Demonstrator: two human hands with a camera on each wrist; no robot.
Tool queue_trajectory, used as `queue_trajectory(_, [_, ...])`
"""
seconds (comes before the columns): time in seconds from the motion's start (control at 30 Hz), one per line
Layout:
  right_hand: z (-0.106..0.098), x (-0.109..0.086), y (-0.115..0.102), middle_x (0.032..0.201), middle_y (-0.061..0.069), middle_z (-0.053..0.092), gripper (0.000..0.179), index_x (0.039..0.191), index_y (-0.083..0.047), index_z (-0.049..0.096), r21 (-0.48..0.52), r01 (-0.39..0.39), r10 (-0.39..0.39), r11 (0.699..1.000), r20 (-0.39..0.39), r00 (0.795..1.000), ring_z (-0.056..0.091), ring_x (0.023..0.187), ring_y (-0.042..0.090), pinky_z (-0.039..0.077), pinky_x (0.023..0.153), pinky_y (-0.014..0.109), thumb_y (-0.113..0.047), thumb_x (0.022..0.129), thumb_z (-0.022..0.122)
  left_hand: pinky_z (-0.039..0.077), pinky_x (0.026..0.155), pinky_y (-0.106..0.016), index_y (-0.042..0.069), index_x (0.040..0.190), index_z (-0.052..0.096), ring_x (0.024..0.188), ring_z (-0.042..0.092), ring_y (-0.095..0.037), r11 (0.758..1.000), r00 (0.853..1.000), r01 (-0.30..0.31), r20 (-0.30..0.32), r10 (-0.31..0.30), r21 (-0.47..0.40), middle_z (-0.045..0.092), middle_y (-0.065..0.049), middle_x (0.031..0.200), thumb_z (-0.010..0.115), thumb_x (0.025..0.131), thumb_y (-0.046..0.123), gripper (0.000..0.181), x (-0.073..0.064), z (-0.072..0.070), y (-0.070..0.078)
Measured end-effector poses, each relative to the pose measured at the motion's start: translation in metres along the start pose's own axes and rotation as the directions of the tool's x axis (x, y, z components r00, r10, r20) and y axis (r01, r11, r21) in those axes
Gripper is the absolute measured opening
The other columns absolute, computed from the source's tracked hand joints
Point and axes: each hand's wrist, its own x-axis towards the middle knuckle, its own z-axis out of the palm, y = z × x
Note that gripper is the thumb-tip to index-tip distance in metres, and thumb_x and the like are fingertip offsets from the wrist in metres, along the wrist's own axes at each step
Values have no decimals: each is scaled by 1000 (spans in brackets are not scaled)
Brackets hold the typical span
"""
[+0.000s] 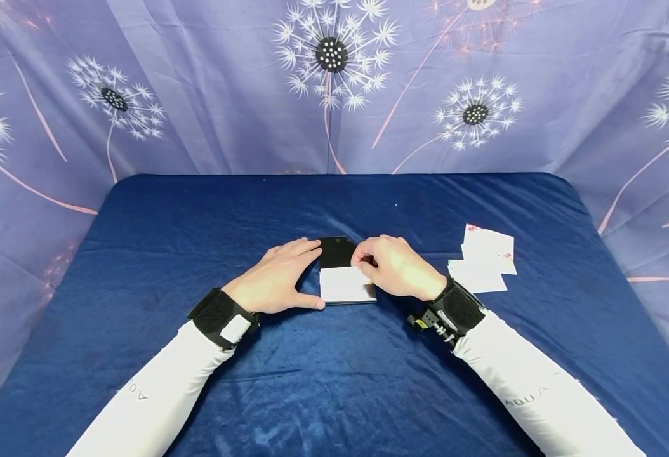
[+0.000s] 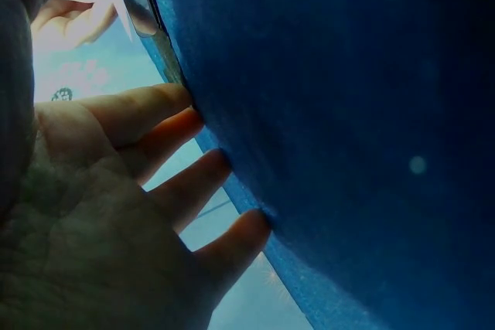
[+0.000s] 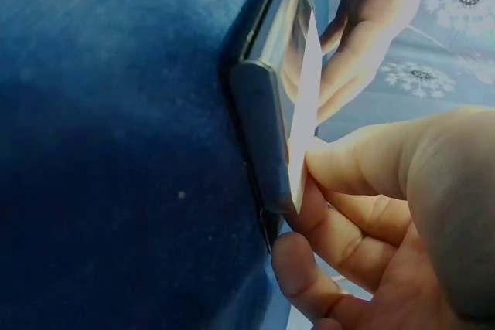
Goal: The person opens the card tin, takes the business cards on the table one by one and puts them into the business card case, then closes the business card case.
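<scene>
A small flat card case [image 1: 334, 252] lies in front of me with its black lid folded back away from me. A white card [image 1: 343, 278] covers its near half. My left hand [image 1: 277, 276] is spread along the left side, thumb by the near corner and fingertips by the lid. At the right side my right hand [image 1: 404, 266] pinches the white card between thumb and index finger. In the right wrist view, the card [image 3: 308, 75] stands slightly off the case's shiny edge [image 3: 259, 113].
Several white cards [image 1: 477, 278] with small red prints overlap on the right of the blue cloth-covered table [image 1: 323, 374]. A purple curtain [image 1: 226, 82] with dandelion prints hangs behind the table.
</scene>
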Motion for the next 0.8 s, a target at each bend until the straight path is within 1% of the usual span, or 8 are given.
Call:
queue_trajectory(0.13, [0, -1, -1, 91, -8, 71, 15, 103, -16, 79, -14, 7, -7, 1000, 4, 1000, 59, 80, 12, 46, 84, 45, -8, 104, 66, 23, 125, -59, 3, 165, 36, 160, 22, -34, 1000, 1000, -5, -3, 5, 3, 31, -12, 172, 80, 91, 58, 102, 0, 0, 0])
queue_trajectory(0.43, [1, -4, -4, 95, -8, 71, 14, 103, -18, 80, -61, -6, 7, 998, 11, 1000, 60, 91, 18, 41, 89, 50, -11, 103, 68, 23, 125, -59, 3, 165, 37, 160, 22, -33, 1000, 1000, -2, -7, 2, 12, 31, -11, 172, 79, 91, 59, 102, 0, 1, 0])
queue_trajectory(0.63, [-2, -8, -6, 106, -3, 74, 16, 110, -17, 81, -64, -18, 19, 998, 17, 1000, 63, 99, 22, 40, 92, 52, -11, 103, 68, 22, 125, -59, 3, 165, 37, 160, 22, -33, 1000, 1000, -5, -8, 5, 7, 31, -11, 172, 80, 90, 59, 103, 0, 1, 0])
queue_trajectory(0.7, [-4, -9, -5, 106, -3, 74, 17, 112, -16, 81, -55, -24, 24, 998, 11, 1000, 63, 100, 22, 39, 93, 52, -10, 103, 68, 22, 125, -59, 4, 165, 36, 160, 21, -33, 1000, 1000, -5, -6, 5, 5, 31, -11, 172, 80, 90, 60, 103, 0, 1, -1])
queue_trajectory(0.8, [-9, -11, -3, 101, -4, 72, 17, 113, -14, 81, -40, -24, 24, 999, -14, 1000, 64, 96, 20, 39, 93, 53, -9, 102, 70, 22, 125, -59, 4, 165, 36, 160, 21, -33, 1000, 1000, -3, -5, 3, 5, 30, -11, 172, 79, 91, 60, 103, 1, 1, -1])
